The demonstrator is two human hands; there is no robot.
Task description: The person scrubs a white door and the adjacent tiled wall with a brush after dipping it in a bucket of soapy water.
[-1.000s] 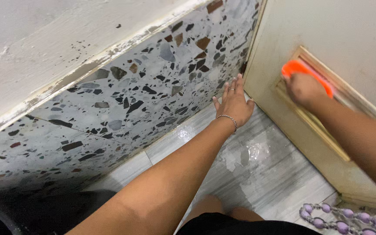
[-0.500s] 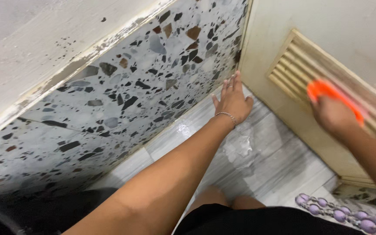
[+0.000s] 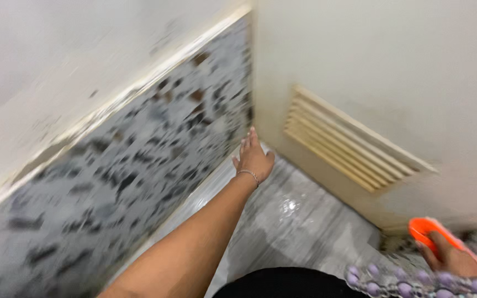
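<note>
left hand (image 3: 253,159): open, fingers spread and flat, pressed on the floor right in the corner where the speckled wall tile meets the door; holds nothing. thin bracelet (image 3: 248,174) on the wrist.
left arm: stretched out straight from lower centre of the view up to the corner.
right hand (image 3: 449,256): low at the right edge, closed round an orange scrub brush (image 3: 425,228); fingers wrap its back, orange end sticks out up and left of the hand.
scrub brush: near the bottom edge of the door, below and right of the vent, well apart from the slats; whether its bristles touch anything cannot be told, too blurred.
vent (image 3: 344,145): cream slatted louvre panel set low in the door, slats run slanted down to the right, framed by a raised border.
door (image 3: 393,72): cream, plain above the vent, fills the upper right.
wall tile (image 3: 111,176): grey terrazzo with dark chips on the left, heavy motion blur; pale painted wall (image 3: 56,60) above it with a worn edge strip between.
floor (image 3: 299,221): grey streaked tile, wet and shiny, a bright glint near the middle between the two hands.
beads (image 3: 404,281): string of purple beads at the bottom right, just below the right hand.
dark fabric (image 3: 282,284): black cloth at the bottom centre edge.
</note>
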